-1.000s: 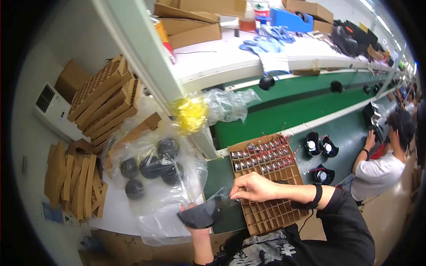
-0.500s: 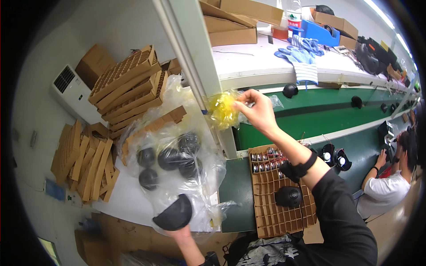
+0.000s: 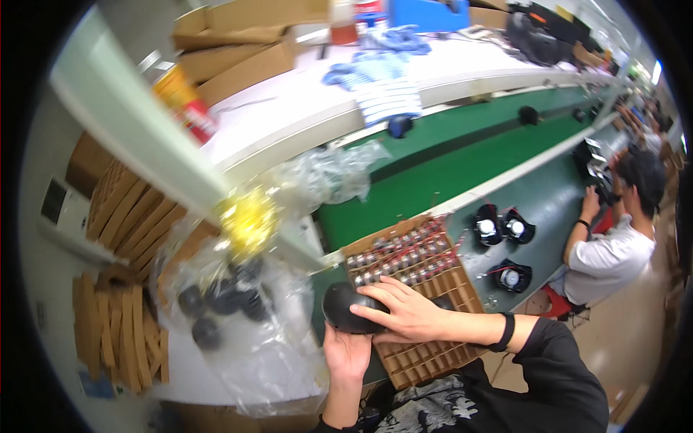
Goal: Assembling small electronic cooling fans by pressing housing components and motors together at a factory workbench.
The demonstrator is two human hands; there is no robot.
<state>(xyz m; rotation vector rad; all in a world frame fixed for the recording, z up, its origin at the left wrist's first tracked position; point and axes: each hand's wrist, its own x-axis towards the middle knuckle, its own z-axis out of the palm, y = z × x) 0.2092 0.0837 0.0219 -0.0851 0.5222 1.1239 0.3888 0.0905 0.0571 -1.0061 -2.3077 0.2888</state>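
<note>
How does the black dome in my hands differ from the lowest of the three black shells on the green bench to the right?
The black dome is supported by the left hand, with the right hand on it; the black shell rests on the green bench, untouched.

The dome shows its rounded outside; the shell shows its open side, with a pale round part inside.

Both are black and curved.

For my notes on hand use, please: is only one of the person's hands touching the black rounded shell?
No, the left hand is under the black rounded shell while the right hand touches its right side.
</note>
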